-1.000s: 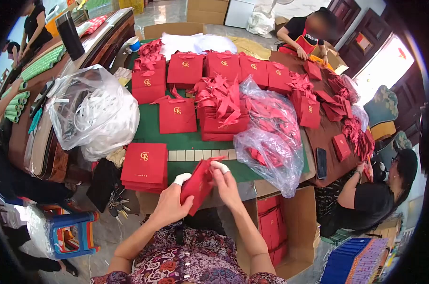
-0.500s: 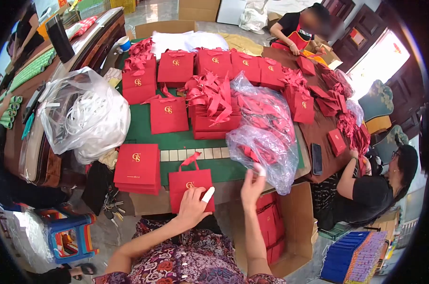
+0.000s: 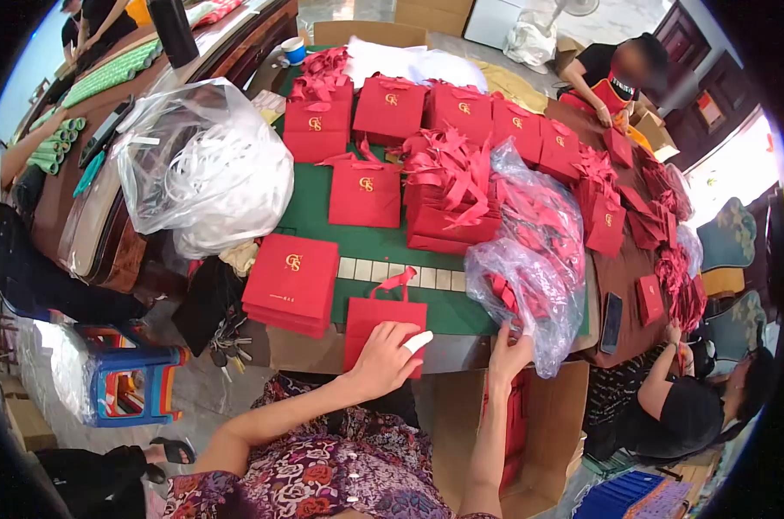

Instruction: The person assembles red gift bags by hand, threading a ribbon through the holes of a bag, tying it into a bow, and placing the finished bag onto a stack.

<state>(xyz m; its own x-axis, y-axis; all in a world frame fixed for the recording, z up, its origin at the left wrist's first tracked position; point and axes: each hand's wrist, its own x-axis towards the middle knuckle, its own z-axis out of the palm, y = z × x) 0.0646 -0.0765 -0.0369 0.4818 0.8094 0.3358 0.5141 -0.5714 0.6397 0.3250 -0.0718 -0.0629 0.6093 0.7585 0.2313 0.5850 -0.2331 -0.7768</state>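
Observation:
My left hand [image 3: 387,359] rests on a red paper bag [image 3: 370,313] with a ribbon handle at the table's front edge, its fingers spread over the bag's front. One finger wears a white cover. To the right, my right hand [image 3: 510,350] touches the lower edge of a clear plastic bag [image 3: 552,316] with red ribbons in it; its fingers are bent together, and what they pinch is too small to make out. A stack of flat red bags [image 3: 290,281] lies left of my left hand. Behind are a white tile strip [image 3: 426,277] and a heap of ribbons [image 3: 452,177].
Rows of red bags [image 3: 387,108] stand at the back. A plastic sack of white cord [image 3: 227,173] is at the left. Below my right hand is a cardboard box [image 3: 552,424] with red bags. A phone [image 3: 611,322] lies at the right. Two people work at the right side.
The view has shifted, so the table items appear farther right. My right hand has come to the plastic bag's lower edge and its fingers have closed. My left hand stays on the red bag.

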